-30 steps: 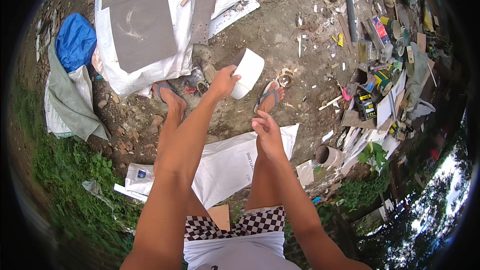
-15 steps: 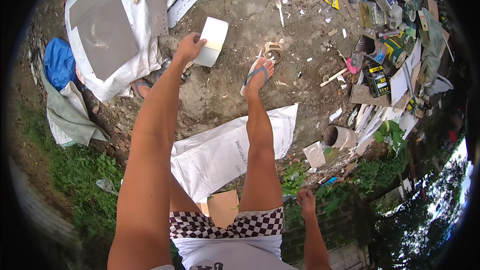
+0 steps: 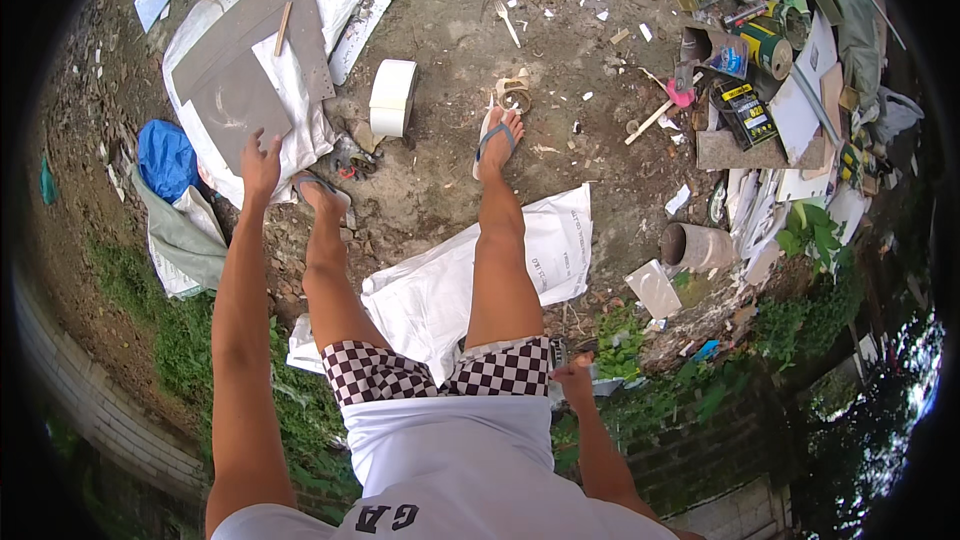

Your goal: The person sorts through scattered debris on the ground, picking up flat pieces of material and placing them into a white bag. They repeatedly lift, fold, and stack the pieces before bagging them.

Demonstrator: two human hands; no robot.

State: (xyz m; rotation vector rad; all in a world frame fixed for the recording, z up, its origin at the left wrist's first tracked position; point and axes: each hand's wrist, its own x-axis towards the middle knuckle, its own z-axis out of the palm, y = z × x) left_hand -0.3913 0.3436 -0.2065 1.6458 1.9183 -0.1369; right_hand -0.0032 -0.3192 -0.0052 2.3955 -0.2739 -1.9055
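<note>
A: Report the left hand (image 3: 262, 162).

B: The left arm is extended toward 11 o'clock. The hand is spread, fingers apart, holding nothing. It hovers over the near edge of the white sack (image 3: 300, 125), just short of the grey board (image 3: 235, 105) lying on that sack. Whether the fingertips touch the sack cannot be told.

A: Report the right hand (image 3: 573, 381).

B: It sits low at 5 o'clock, beside the right hip at the hem of the checkered shorts (image 3: 440, 372). The fingers are curled into a loose fist. Whether anything is inside the fist cannot be told.

A: Locate the white block (image 3: 392, 98).

B: It lies on the bare dirt at 12 o'clock, to the right of the sack, well apart from both hands. It rests on its side, free of any grip. The left foot (image 3: 318, 190) in a sandal stands at 10 o'clock from the body, near the left hand. The right foot (image 3: 497, 136) in a sandal stands at 1 o'clock, just right of the block.

A: Surrounding items?

B: A blue bag (image 3: 165, 155) lies at 9 o'clock of the left hand. A second white sack (image 3: 455, 275) lies under the legs. A grey pipe section (image 3: 695, 245) lies at 3 o'clock, with mixed debris beyond it.
</note>
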